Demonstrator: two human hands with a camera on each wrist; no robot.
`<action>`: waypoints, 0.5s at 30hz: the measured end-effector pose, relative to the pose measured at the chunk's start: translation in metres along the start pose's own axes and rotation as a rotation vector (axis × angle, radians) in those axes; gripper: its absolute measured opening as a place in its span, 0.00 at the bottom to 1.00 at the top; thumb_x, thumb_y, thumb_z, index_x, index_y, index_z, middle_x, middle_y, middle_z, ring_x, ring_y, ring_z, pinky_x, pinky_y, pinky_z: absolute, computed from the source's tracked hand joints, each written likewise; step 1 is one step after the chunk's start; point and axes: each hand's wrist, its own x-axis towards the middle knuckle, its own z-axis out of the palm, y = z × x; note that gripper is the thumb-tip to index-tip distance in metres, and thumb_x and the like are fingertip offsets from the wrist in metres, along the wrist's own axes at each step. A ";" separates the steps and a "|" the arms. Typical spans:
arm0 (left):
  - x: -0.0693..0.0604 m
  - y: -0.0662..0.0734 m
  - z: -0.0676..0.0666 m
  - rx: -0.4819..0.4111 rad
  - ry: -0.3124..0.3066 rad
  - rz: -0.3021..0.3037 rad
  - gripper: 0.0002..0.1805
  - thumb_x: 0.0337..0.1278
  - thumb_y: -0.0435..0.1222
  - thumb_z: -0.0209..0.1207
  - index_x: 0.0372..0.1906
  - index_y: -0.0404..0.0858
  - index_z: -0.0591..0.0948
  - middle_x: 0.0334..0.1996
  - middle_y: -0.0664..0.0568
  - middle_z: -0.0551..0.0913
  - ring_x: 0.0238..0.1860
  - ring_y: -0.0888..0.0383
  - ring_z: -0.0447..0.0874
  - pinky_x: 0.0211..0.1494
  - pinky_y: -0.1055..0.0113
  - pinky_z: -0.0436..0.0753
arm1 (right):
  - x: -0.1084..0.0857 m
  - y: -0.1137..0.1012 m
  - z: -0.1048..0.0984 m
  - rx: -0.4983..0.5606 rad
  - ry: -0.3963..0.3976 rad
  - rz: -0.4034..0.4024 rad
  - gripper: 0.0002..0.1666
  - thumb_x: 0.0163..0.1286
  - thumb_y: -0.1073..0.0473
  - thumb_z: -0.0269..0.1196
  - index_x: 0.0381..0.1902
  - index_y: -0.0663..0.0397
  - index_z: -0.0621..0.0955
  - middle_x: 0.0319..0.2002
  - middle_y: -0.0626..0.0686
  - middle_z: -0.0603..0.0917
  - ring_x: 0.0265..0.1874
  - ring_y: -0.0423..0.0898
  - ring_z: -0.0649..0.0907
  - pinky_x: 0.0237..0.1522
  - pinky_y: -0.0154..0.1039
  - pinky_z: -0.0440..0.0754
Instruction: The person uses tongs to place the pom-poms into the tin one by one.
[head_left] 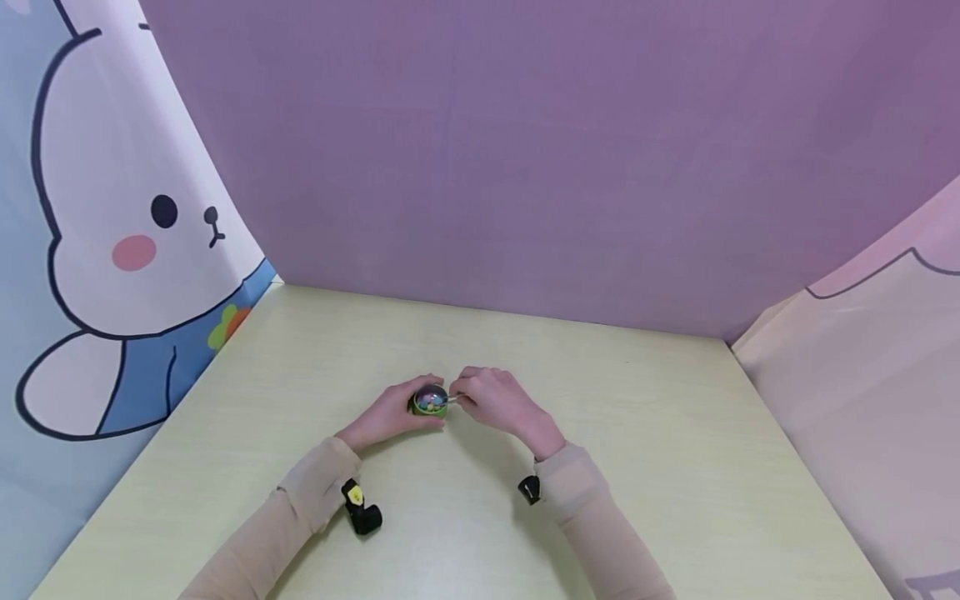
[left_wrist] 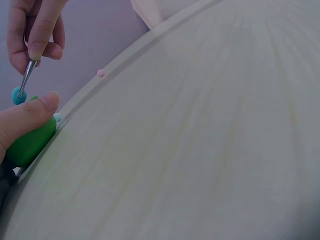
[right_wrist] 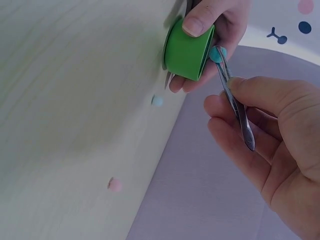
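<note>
My left hand (head_left: 392, 414) grips a small green cup (right_wrist: 186, 55), its thumb lying on the side wall. In the head view, several coloured little balls (head_left: 431, 403) show inside the cup. My right hand (head_left: 498, 402) pinches metal tweezers (right_wrist: 240, 112) between thumb and fingers. Their tips hold a teal ball (right_wrist: 215, 54) at the cup's mouth; whether the ball touches the rim, I cannot tell. On the table beside the cup lie a pale blue ball (right_wrist: 157, 101) and, farther off, a pink ball (right_wrist: 115, 184).
A pale wooden table (head_left: 637, 467) spreads around both arms. Behind it hangs a purple cloth (head_left: 525, 167), with a bunny-printed cloth (head_left: 135, 183) on the left and a pink and whitish one (head_left: 877, 375) on the right. Black wrist cameras (head_left: 365, 518) sit at the sleeves.
</note>
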 end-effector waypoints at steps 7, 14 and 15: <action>0.000 0.000 -0.001 0.003 0.002 -0.006 0.40 0.51 0.46 0.73 0.70 0.46 0.70 0.66 0.48 0.77 0.64 0.49 0.77 0.70 0.48 0.75 | 0.001 0.001 0.001 -0.007 -0.001 -0.001 0.11 0.67 0.68 0.61 0.40 0.52 0.88 0.38 0.49 0.89 0.32 0.42 0.86 0.30 0.35 0.84; 0.001 -0.001 -0.001 0.010 0.002 -0.007 0.40 0.51 0.46 0.73 0.69 0.47 0.70 0.65 0.49 0.78 0.63 0.49 0.77 0.69 0.49 0.75 | 0.001 0.002 0.001 -0.005 -0.010 0.007 0.10 0.67 0.67 0.62 0.41 0.52 0.88 0.39 0.49 0.89 0.33 0.42 0.87 0.32 0.36 0.85; 0.001 -0.001 -0.001 0.011 0.003 -0.006 0.40 0.51 0.46 0.73 0.69 0.47 0.70 0.65 0.49 0.78 0.63 0.49 0.78 0.69 0.49 0.75 | 0.001 0.002 0.001 -0.004 -0.010 0.008 0.10 0.67 0.67 0.62 0.41 0.52 0.88 0.39 0.49 0.89 0.34 0.42 0.87 0.32 0.36 0.85</action>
